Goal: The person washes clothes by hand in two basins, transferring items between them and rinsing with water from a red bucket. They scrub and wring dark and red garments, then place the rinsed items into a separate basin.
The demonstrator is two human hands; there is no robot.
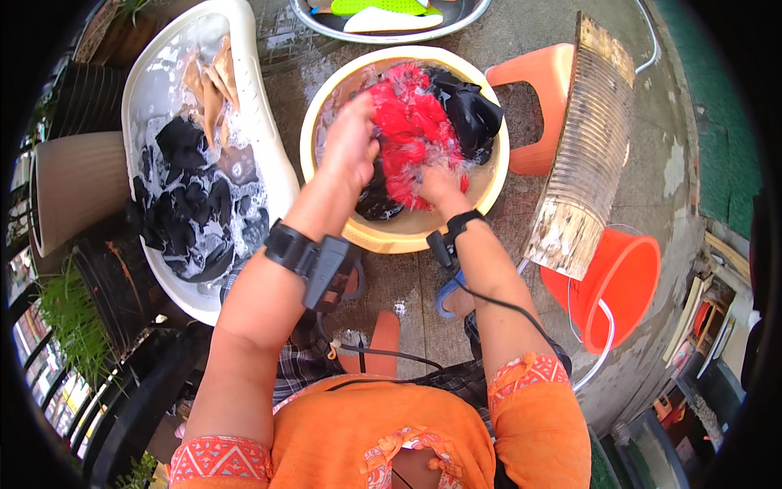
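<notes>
A pale yellow round basin [327, 91] of cloudy water stands before me. In it a bright red garment [405, 122] lies among splashing water, with black clothes [466, 114] around it. My left hand [354, 143] is closed at the red garment's left edge, its fingertips partly smeared by motion. Down at the garment's lower right, my right hand [440, 186] dips into the water; splashes and cloth hide its fingers. Both wrists wear black bands with small devices.
To the left a long white tub [273, 122] holds soapy water, black clothes and a tan cloth. An orange stool [542, 90] stands right of the basin, beside a ridged wooden washboard [590, 147]. A red bucket [631, 285] and a hose lie nearby. A metal tub [314, 20] is beyond.
</notes>
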